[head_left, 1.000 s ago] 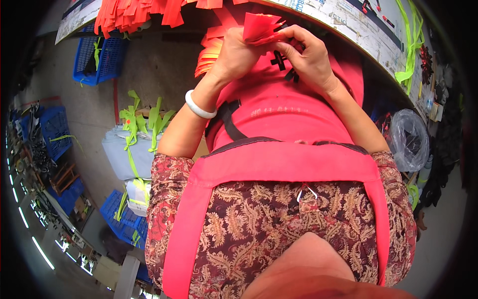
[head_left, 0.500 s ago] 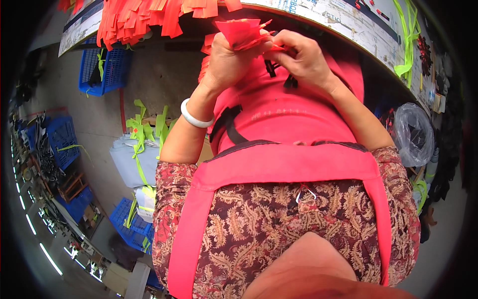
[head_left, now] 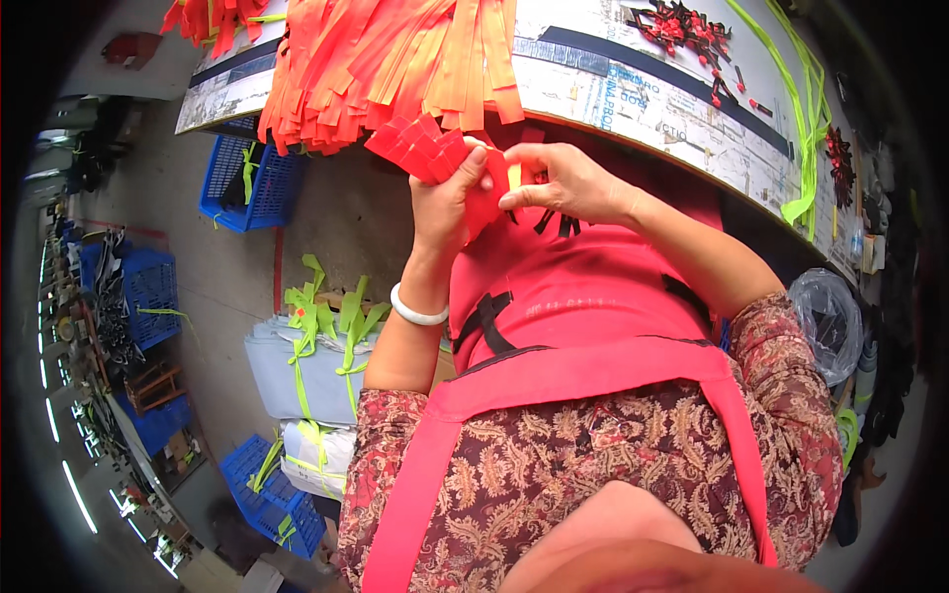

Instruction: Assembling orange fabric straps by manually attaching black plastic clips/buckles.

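My left hand (head_left: pixel 450 198), with a white bangle on its wrist, is closed around a bundle of red fabric strips (head_left: pixel 420 148) whose ends fan out above the thumb. Beside it, my right hand (head_left: pixel 578 185) has thumb and forefinger bent together at the bundle's right side, next to a small yellow-orange bit (head_left: pixel 514 176). What that pinch holds is partly hidden by the fingers. Several black ends (head_left: pixel 560 225) hang below the right hand, against the red apron (head_left: pixel 573 267). Just beyond the hands, a thick pile of orange-red strips (head_left: pixel 386 69) droops over the table's near edge.
The white-topped table (head_left: pixel 573 89) curves across the front. Small red-and-black pieces (head_left: pixel 687 35) lie on it, and neon yellow straps (head_left: pixel 813 128) hang off its right side. Blue crates (head_left: pixel 267 188) and a tied grey fabric stack (head_left: pixel 272 371) stand on the floor at left.
The view has shifted, showing more of the table and the orange-red pile. My left hand has turned, fanning the bundle's ends to the left. My right hand has moved slightly down beside it.
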Motion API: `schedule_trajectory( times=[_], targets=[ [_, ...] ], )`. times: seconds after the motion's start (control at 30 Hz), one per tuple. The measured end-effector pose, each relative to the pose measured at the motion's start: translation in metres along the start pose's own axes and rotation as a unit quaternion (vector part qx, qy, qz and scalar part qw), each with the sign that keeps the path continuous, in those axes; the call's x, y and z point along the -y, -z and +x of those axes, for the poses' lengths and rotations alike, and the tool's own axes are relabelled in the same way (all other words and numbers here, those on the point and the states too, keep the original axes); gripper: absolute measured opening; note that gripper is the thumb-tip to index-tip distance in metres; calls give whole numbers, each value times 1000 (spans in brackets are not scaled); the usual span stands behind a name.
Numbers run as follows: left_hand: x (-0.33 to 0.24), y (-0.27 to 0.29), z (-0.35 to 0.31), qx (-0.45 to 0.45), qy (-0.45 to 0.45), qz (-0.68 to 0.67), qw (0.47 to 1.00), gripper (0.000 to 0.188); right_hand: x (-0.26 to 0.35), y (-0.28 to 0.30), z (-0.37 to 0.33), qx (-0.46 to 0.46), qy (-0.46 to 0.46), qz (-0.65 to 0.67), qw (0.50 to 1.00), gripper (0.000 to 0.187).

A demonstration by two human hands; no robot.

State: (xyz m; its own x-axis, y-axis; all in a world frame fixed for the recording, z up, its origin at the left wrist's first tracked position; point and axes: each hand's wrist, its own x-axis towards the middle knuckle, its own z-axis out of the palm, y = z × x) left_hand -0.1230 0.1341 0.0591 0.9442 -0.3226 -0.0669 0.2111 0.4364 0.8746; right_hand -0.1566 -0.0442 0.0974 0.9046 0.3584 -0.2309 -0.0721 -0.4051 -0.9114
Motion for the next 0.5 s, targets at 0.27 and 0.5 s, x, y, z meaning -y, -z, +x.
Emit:
schedule_trajectory(
  times=[0.27, 0.5],
  targets=[
    [2, 49, -9, -71, 62, -119, 988, 5, 45, 73, 46, -123, -21, 157, 980, 22],
    [-6, 11, -2, -3, 133, -104, 986, 11, 14, 190, 181, -191, 44, 178, 964, 44]
  ],
)
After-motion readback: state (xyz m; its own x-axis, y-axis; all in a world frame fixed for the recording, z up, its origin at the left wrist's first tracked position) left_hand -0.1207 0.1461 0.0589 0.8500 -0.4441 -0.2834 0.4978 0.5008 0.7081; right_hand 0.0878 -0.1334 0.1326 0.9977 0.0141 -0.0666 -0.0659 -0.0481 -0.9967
